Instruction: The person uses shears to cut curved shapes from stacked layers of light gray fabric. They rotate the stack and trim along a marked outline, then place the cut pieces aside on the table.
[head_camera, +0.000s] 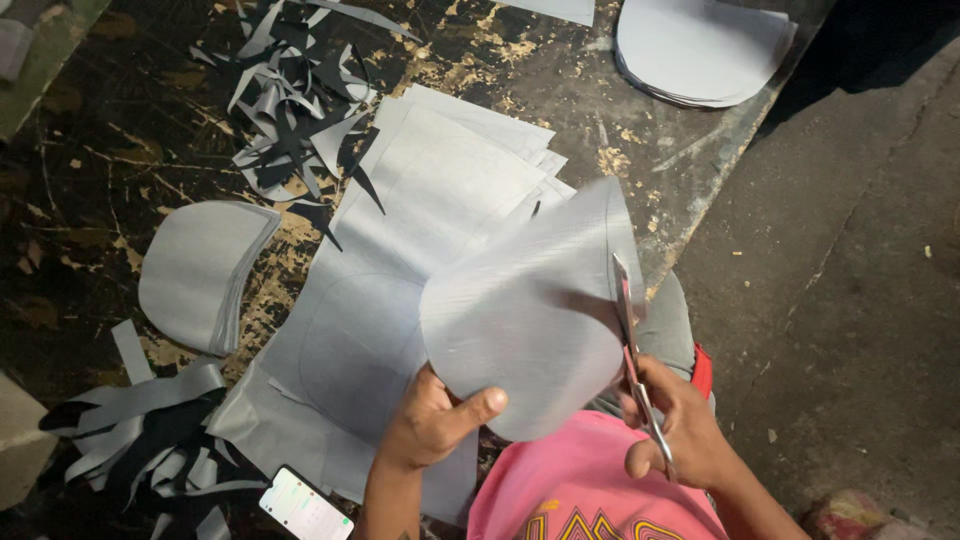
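Grey sheet piece (520, 320) held up over worn table (690, 180), above person's lap, pinched at lower edge by left hand (435, 420), thumb clamped on front face so material is kept taut for blades. Scissors (635, 350) gripped by right hand (675, 425), fingers closed round handles, blades set against piece's right edge along curve. Stack of uncut grey sheets (430, 200) kept just behind. Finished rounded pieces (200, 270) piled at left, second pile (700, 50) at top. Offcut strips (290, 90) pushed aside. Phone (305, 505) lying near left forearm.
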